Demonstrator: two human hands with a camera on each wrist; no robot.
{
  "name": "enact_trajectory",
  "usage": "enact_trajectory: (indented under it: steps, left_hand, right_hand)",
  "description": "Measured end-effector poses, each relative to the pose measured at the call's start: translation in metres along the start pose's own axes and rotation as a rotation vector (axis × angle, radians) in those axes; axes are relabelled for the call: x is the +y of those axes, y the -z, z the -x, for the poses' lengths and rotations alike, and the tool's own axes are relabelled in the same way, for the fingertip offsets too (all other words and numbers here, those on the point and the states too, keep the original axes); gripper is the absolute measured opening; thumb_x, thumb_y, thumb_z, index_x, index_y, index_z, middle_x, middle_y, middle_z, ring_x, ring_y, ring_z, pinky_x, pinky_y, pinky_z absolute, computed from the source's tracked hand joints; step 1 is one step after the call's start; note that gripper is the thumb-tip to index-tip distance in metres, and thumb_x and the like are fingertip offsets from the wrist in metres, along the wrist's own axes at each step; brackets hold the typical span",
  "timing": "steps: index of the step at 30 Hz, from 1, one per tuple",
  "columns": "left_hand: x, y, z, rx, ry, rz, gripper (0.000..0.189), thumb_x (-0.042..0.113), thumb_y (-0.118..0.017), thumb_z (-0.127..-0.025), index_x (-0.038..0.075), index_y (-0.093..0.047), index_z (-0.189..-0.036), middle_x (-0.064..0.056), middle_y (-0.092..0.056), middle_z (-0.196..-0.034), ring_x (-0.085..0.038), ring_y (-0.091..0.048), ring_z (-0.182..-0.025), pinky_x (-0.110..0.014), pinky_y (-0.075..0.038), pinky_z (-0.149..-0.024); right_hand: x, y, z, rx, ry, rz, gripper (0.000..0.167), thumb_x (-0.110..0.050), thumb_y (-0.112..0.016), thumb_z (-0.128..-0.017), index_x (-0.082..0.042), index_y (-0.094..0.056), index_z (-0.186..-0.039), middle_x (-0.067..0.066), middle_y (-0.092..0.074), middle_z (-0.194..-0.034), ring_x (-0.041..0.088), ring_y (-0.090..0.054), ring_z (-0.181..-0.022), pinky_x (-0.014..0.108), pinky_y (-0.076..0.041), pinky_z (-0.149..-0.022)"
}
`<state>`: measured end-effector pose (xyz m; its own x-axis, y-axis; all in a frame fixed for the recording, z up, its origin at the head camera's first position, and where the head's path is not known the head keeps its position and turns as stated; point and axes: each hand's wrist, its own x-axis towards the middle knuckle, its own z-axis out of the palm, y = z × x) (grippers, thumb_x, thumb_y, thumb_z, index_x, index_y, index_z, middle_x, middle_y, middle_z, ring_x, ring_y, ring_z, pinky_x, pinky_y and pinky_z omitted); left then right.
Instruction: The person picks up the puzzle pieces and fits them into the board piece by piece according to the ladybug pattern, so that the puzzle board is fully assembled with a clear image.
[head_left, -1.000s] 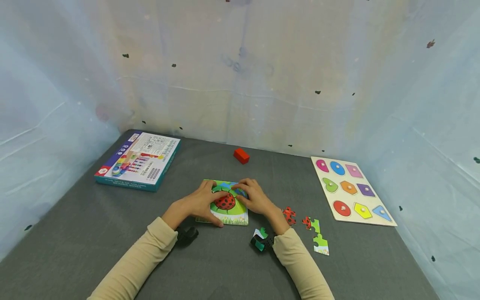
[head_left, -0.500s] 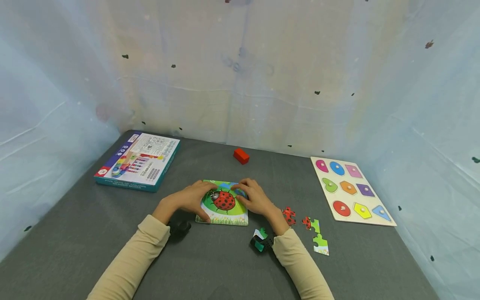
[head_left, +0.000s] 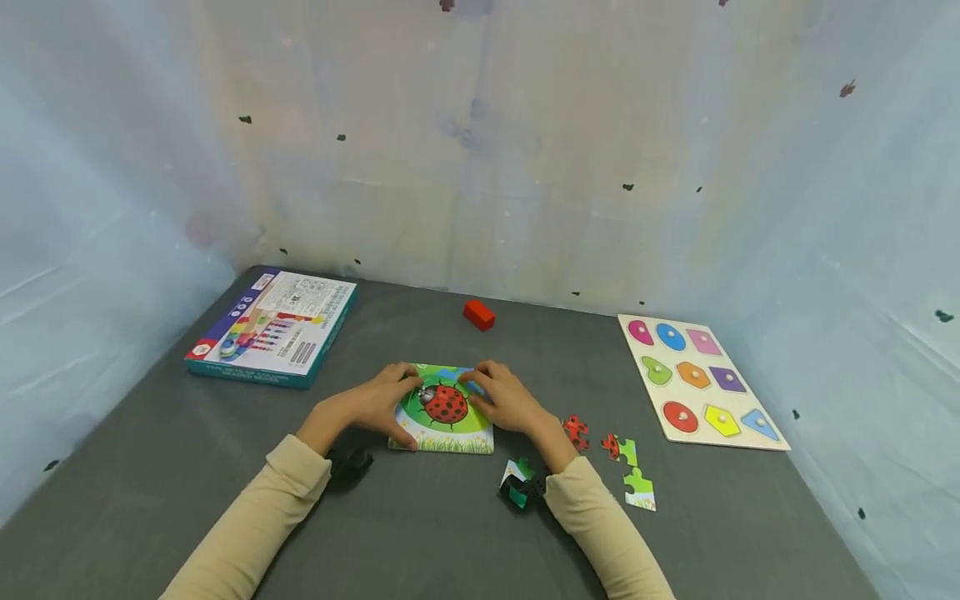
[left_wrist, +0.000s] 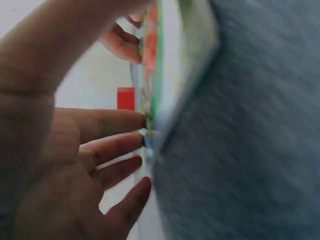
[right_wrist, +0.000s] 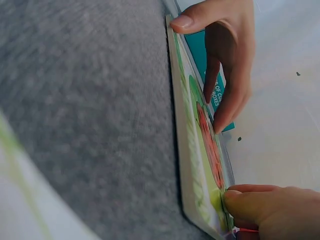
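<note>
A ladybug jigsaw puzzle lies flat in the middle of the grey table, its picture showing red, green and blue. My left hand is at its left side, with the thumb by the near edge and the fingers reaching over the far part. In the right wrist view that thumb touches the board's corner. My right hand rests on the right side, thumb and index fingertip apart on the surface. The upper right part of the picture is partly hidden under it. Right of that hand lies a red spotted puzzle piece.
More loose pieces, a red-and-green piece and a grass piece, lie farther right. A white-and-green piece is partly covered by the right wrist camera. Behind are a boxed toy, a red block and a shape board.
My left hand has drawn back to the left from over the ladybug, uncovering its head. My right hand has stayed in place on the puzzle. The head view has shifted slightly.
</note>
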<state>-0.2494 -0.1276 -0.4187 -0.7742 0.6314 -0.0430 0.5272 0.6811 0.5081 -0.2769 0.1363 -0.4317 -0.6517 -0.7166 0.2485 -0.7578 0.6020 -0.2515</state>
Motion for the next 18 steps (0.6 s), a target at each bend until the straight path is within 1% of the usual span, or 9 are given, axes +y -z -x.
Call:
enact_trajectory:
  steps: [3,7,10,14,18]
  left_hand:
    - [-0.006,-0.003,0.003,0.034,-0.031,-0.015,0.100,0.053,-0.078,-0.066,-0.001,-0.038,-0.139,-0.017,-0.032,-0.140,-0.034,-0.033,-0.128,-0.050,-0.035,-0.099]
    - [-0.014,-0.008,0.005,0.055,-0.059,0.013,0.099,0.055,-0.079,-0.065,0.000,-0.039,-0.137,-0.015,-0.035,-0.140,-0.032,-0.034,-0.130,-0.049,-0.033,-0.102]
    - [-0.016,-0.008,0.007,0.039,-0.066,0.060,0.100,0.052,-0.081,-0.063,-0.001,-0.038,-0.137,-0.016,-0.034,-0.141,-0.032,-0.031,-0.132,-0.050,-0.029,-0.104]
    - [-0.016,-0.004,0.009,-0.002,-0.068,0.100,0.102,0.048,-0.082,-0.064,-0.002,-0.035,-0.139,-0.018,-0.029,-0.144,-0.035,-0.026,-0.135,-0.052,-0.027,-0.105]
    - [-0.016,-0.001,0.011,-0.028,-0.072,0.118,0.102,0.045,-0.082,-0.065,-0.003,-0.032,-0.140,-0.020,-0.025,-0.146,-0.037,-0.023,-0.135,-0.054,-0.026,-0.105]
  right_hand:
    - [0.000,0.000,0.000,-0.010,0.006,-0.009,0.030,-0.014,-0.058,-0.093,-0.009,-0.059,-0.122,0.015,-0.050,-0.116,0.027,-0.047,-0.100,0.042,-0.040,-0.078]
    - [0.000,-0.003,0.003,-0.004,0.016,-0.029,0.030,-0.014,-0.058,-0.093,-0.009,-0.059,-0.122,0.015,-0.050,-0.116,0.027,-0.047,-0.100,0.042,-0.040,-0.079]
    - [0.001,-0.005,0.004,0.004,0.024,-0.038,0.030,-0.014,-0.058,-0.093,-0.008,-0.059,-0.122,0.016,-0.049,-0.116,0.028,-0.047,-0.101,0.043,-0.040,-0.080]
    - [0.002,-0.004,0.004,0.002,0.030,-0.053,0.031,-0.015,-0.059,-0.092,-0.008,-0.059,-0.122,0.016,-0.049,-0.117,0.029,-0.047,-0.102,0.044,-0.040,-0.081]
    - [0.004,0.000,0.003,-0.029,0.029,-0.072,0.036,-0.019,-0.060,-0.092,-0.008,-0.056,-0.126,0.016,-0.049,-0.119,0.028,-0.046,-0.106,0.044,-0.039,-0.087]
